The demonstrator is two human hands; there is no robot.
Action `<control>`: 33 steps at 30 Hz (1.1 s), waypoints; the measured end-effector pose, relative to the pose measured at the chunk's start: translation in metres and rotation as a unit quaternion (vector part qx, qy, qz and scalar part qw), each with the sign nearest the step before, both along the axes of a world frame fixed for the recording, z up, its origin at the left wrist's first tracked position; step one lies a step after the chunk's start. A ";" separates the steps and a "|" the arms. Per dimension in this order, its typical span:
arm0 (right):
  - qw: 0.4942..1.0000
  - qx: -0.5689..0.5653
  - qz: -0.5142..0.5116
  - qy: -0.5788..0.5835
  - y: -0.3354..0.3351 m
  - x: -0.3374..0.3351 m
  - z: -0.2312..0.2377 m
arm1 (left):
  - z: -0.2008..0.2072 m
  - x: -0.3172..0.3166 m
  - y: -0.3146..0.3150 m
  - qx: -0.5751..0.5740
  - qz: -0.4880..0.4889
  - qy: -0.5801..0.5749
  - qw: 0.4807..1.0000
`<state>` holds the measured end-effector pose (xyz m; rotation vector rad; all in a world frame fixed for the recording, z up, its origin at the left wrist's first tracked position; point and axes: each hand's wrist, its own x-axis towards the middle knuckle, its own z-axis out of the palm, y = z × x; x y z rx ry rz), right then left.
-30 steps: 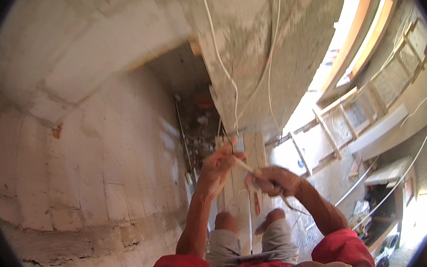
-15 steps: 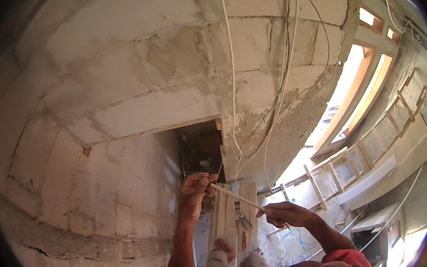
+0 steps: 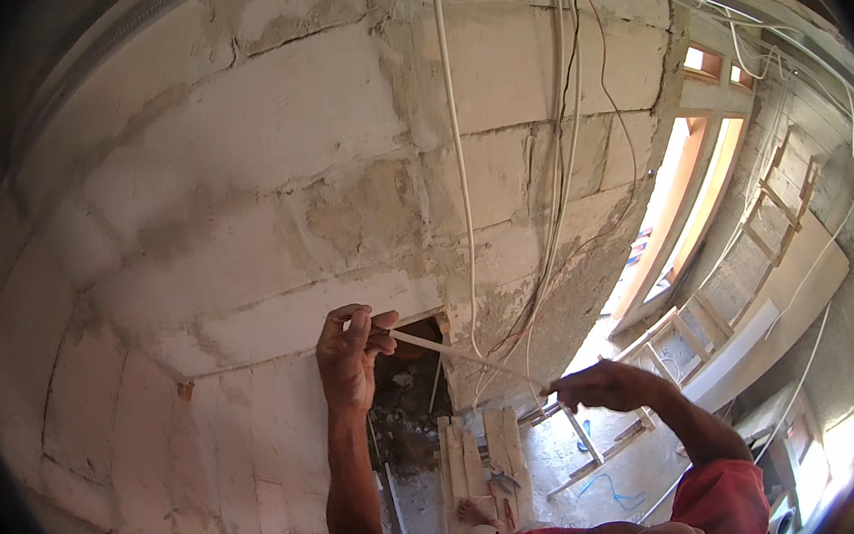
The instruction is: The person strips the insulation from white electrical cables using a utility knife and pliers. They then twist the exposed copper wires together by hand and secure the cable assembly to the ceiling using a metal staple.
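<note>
Between my two raised hands stretches a thin, pale length of cable or tubing (image 3: 464,355); which of the two I cannot tell. My left hand (image 3: 347,359) pinches its upper end between thumb and fingers, in front of the wall at the top of the doorway. Lower and to the right, my right hand (image 3: 602,387) is closed round the other end, its fingertips partly hidden. The piece slopes down from left to right and looks nearly straight.
White cables (image 3: 458,164) hang down the block wall (image 3: 333,94). Below me lie wooden planks (image 3: 504,442) with hand tools (image 3: 506,482) on them. A dark doorway (image 3: 407,399) opens ahead. On the right are a wooden ladder (image 3: 688,337), window frames (image 3: 702,195) and blue cord (image 3: 615,493).
Both hands have risen with the pale length, the right also moving rightward. My view has tilted upward, so more of the upper wall shows.
</note>
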<state>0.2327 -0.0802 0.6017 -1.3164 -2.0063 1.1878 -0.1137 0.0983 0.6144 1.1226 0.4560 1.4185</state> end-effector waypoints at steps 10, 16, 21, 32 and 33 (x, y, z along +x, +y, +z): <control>0.922 0.114 -0.006 -0.369 0.026 -0.022 0.080 | 0.073 0.031 0.011 0.101 -0.132 0.124 0.978; 0.966 0.204 -0.155 0.023 0.045 -0.071 0.136 | 0.111 0.078 0.006 0.175 -0.217 0.114 0.954; 0.964 0.189 -0.178 0.061 0.035 -0.077 0.178 | 0.158 0.075 0.009 0.206 -0.213 0.166 0.940; 0.901 0.375 -0.176 -0.127 0.062 -0.043 0.213 | 0.195 0.084 0.028 0.206 -0.294 0.214 0.908; 0.910 0.346 -0.199 -0.115 0.059 -0.045 0.225 | 0.200 0.088 0.030 0.216 -0.291 0.216 0.907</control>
